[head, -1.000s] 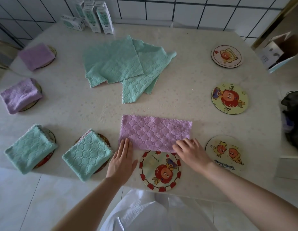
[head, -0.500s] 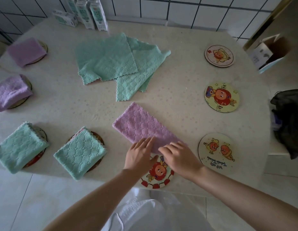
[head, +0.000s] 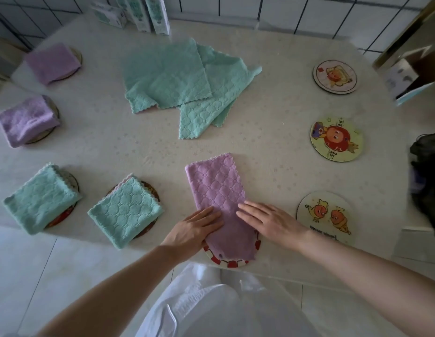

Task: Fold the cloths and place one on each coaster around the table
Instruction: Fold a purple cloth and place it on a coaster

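A purple cloth [head: 217,188], folded into a long strip, lies lengthwise away from me, its near end draped over a red-and-white coaster [head: 232,263] at the table's front edge. My left hand [head: 193,229] and my right hand [head: 270,221] press flat on the cloth's near end, fingers spread. Unfolded green cloths [head: 180,83] lie piled at the table's middle back. Two folded green cloths [head: 40,199] [head: 125,211] and two folded purple cloths [head: 26,120] [head: 52,62] each sit on a coaster along the left.
Three bare round coasters [head: 324,218] [head: 336,139] [head: 334,77] line the right side. Cartons [head: 150,13] stand at the back by the tiled wall. An open cardboard box [head: 411,76] and a dark bag [head: 428,181] sit off the table's right edge.
The purple strip has turned from lying crosswise to pointing away from me, its near end now over the red-and-white coaster. Both hands moved together onto that end.
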`<state>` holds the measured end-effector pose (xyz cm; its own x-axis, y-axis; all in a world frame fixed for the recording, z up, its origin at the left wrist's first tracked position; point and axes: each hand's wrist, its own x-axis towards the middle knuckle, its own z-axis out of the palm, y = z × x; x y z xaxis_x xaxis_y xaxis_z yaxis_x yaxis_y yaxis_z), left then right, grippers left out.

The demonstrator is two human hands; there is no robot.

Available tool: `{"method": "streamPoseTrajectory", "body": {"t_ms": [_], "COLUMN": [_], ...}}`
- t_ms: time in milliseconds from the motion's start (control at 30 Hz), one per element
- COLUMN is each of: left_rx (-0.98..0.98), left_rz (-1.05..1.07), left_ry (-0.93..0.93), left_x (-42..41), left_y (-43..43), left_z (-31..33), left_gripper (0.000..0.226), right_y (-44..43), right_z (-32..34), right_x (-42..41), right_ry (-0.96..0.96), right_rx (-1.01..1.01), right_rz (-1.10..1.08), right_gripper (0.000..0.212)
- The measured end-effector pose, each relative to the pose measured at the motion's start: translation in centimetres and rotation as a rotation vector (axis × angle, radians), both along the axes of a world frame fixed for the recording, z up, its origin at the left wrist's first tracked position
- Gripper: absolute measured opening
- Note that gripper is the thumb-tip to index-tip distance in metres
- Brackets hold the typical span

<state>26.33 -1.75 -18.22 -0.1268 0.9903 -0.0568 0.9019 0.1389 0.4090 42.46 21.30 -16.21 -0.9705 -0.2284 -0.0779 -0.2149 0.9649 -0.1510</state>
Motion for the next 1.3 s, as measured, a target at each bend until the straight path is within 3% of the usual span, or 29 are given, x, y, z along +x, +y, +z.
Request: {"method": "streamPoseTrajectory", "body": {"t_ms": [133,300,367,433,533,600,667,800,1100,1300], "left_rx": [-0.003,-0.07,-0.165,-0.275,-0.307,-0.288,-0.243,-0.217,-0.177,-0.104], "left_rz": [0.024,0.349,0.491,0.659,0.92,1.081,1.19,1.197,1.11,1.114], "left_ry": [-0.038,-0.337,-0.38,-0.435,-0.687,-0.922,-1.038,-1.036,-0.947,-0.837], "left_x": [-0.5,-0.3,-0.4,-1.1,-2.9,-4.3,-5.3,-5.8,-5.9,-6.3], "left_y": [-1.1,-0.9,0.1,1.3,3.2,4.3,4.7,5.0,5.4,5.9], "left_z": [0.8,2.4,3.3,3.5,3.8,3.9,3.7,3.3,3.6,3.6], "left_gripper": [0.043,0.036,0.028,0.031,0.038,0.038,0.042,0.04,0.02,0.017], "right_y": [-0.3,0.2,0.1,0.0,0.1,0.4,0.7,0.8,0.5,0.2], "right_z": [-1.0,-1.1,-0.7,0.3,1.1,1.1,1.0,0.3,0.2,0.3], "right_x": [0.1,-0.7,-1.5,-3.1,-6.5,-8.4,-9.6,-10.9,-12.6,-14.5], "right_ry": [-0.109,-0.058,-0.06,-0.178,-0.288,-0.269,-0.247,-0.237,-0.23,-0.134], "right_rx": [-0.004,-0.088,-0.227,-0.399,-0.587,-0.654,-0.649,-0.639,-0.753,-0.812], "right_rz": [0.056,0.024,-0.089,-0.274,-0.507,-0.622,-0.709,-0.797,-0.902,-1.01], "right_gripper": [0.053,0.051,0.047,0.044,0.017,0.022,0.028,0.041,0.02,0.022]}}
